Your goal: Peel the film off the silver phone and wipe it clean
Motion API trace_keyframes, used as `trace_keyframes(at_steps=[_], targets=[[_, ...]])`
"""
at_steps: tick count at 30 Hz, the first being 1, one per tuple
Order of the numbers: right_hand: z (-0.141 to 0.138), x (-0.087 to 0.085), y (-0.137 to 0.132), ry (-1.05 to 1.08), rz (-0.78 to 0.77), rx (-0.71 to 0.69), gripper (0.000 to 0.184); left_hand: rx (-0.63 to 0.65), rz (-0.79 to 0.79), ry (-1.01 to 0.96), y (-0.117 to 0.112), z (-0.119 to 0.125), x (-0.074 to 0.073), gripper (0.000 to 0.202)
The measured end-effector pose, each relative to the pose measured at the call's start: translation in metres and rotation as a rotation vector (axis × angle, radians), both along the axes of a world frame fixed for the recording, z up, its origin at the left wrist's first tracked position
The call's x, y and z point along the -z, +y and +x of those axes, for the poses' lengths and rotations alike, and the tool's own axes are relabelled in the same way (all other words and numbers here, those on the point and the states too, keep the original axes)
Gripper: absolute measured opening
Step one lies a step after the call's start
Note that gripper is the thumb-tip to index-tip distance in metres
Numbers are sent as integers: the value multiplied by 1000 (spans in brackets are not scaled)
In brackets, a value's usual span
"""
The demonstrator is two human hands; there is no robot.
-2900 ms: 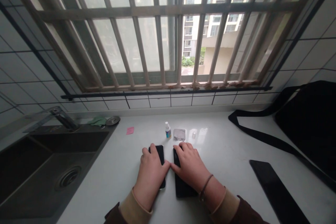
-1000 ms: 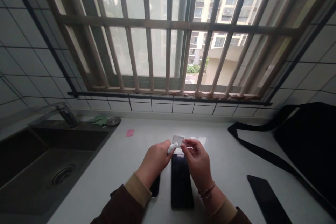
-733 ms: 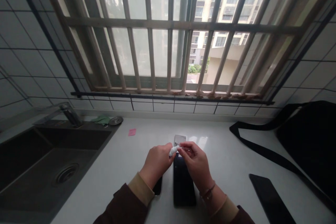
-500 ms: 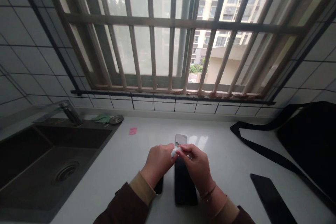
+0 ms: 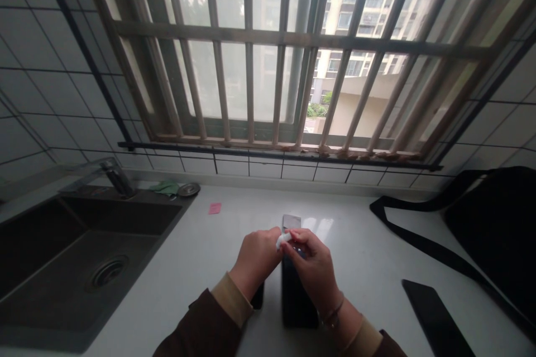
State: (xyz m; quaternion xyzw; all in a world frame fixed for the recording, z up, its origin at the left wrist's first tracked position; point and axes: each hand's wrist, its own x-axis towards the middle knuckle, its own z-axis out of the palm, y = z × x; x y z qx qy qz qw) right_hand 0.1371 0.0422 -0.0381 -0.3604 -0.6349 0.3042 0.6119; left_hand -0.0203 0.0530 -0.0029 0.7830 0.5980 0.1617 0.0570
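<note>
At the far left a dark sink (image 5: 84, 245) is set into the pale desk (image 5: 201, 256), with a pink note (image 5: 215, 208) lying further along. The left hand (image 5: 256, 259) is closed around a small white bottle (image 5: 282, 240); its label is too small to read. The right hand (image 5: 316, 270) pinches the bottle's tip, above a black phone (image 5: 295, 304). Another phone (image 5: 435, 321) and a black bag (image 5: 494, 223) lie right.

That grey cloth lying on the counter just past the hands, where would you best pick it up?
Probably by its far edge, coming from above. The grey cloth lies flat on the counter, so only a pinch at an edge gets a grip. Its near edge is crowded by the left hand, the right hand and the small white bottle between them.
</note>
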Motion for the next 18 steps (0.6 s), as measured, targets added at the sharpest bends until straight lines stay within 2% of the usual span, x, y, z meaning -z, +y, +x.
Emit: trace_keyframes(at_steps=[3,7,9,11,13,15,18], targets=[[-1,3,0,80,-36,-23,24,62,3,-57,-1,1,-1,28],[6,1,0,8,17,96,21,317,10,-297,-1,-7,-2,27],[11,0,2,-50,51,144,22,391,9,-401,2,-14,0,31],[14,0,4,-95,71,153,23,379,-4,-425,7,-19,5,34],[14,1,5,-131,83,116,26,313,-24,-427,13,-22,10,27],[13,1,5,-168,89,60,36,237,-36,-426,20,-26,16,14],[12,1,6,-211,106,48,48,124,-15,-460,35,-37,23,15]])
